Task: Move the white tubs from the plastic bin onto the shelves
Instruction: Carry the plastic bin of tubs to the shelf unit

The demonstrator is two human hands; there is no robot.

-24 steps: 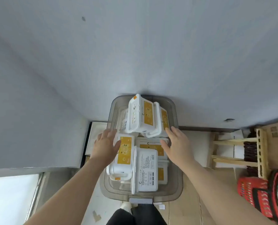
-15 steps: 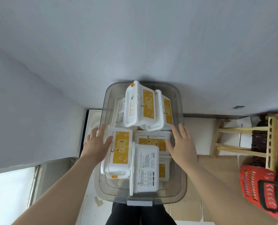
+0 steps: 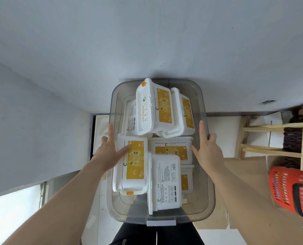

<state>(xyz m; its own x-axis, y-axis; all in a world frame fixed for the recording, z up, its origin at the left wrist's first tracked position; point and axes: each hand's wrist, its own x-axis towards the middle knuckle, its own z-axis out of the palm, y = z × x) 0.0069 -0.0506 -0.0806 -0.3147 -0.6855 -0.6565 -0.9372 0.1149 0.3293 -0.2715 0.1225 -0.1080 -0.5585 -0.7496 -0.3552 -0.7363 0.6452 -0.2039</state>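
Note:
A clear grey plastic bin point(image 3: 203, 174) stands on the floor against the wall, just in front of my legs. Several white tubs with yellow labels lie piled in it: one point(image 3: 153, 106) on top at the far end, one point(image 3: 132, 163) at the near left, one point(image 3: 166, 181) on its side at the near middle. My left hand point(image 3: 106, 151) straddles the bin's left rim, fingers outside and thumb lying on the near-left tub. At the right rim, my right hand point(image 3: 207, 147) has its thumb inside and its fingers outside the wall.
A red plastic basket point(image 3: 292, 188) sits at the right. A wooden frame point(image 3: 272, 138) leans at the right behind flat cardboard point(image 3: 244, 174) on the floor. A white flat box point(image 3: 100, 135) lies left of the bin by the grey wall point(image 3: 147, 41).
Both hands have spread outward from above the tubs to the bin's two side rims. The view has come closer to the bin.

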